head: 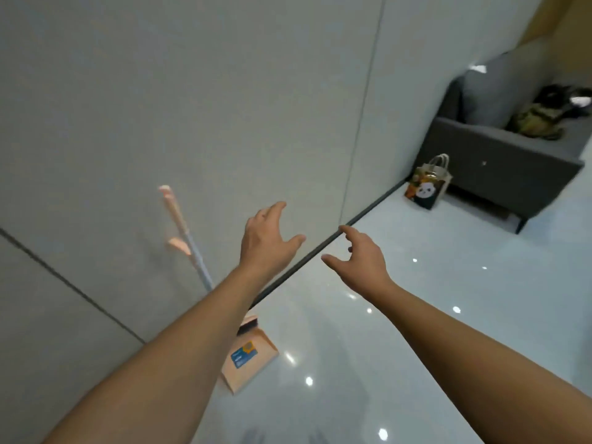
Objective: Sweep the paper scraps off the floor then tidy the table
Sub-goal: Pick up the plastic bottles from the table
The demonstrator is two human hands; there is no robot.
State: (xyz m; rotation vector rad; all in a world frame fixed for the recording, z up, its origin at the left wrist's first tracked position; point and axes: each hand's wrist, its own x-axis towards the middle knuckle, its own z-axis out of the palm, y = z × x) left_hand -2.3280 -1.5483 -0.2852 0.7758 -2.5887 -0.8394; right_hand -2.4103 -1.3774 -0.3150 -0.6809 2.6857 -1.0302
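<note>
Against the grey wall (160, 91), a broom and dustpan set stands upright: pale handle (189, 238) leaning on the wall, peach dustpan (253, 360) with a blue label resting on the glossy white floor (448, 315). Both arms are stretched forward. Left hand (267, 241) is spread wide, fingers splayed, holding nothing, near the handle but apart from it. Right hand (358, 257) is also wide and empty, fingers curled loosely, hovering over the dark skirting line (368, 209). No paper scraps visible in this view, and no table either; cannot tell where they are. Frame is tilted and slightly blurred.

Step in hand, judged: fetching the sweeping tools, very start of the task, nothing swept yet. Next move likely calls for the left hand to shift left and close around the handle, with the right possibly taking the dustpan part or a second handle; the left forearm hides where the two join, so how they separate is unclear.

Off to the right, a panda-print gift bag (427, 187) sits on the floor just beside a grey sofa (496, 168) with dark items (541, 120) piled on the seat.
</note>
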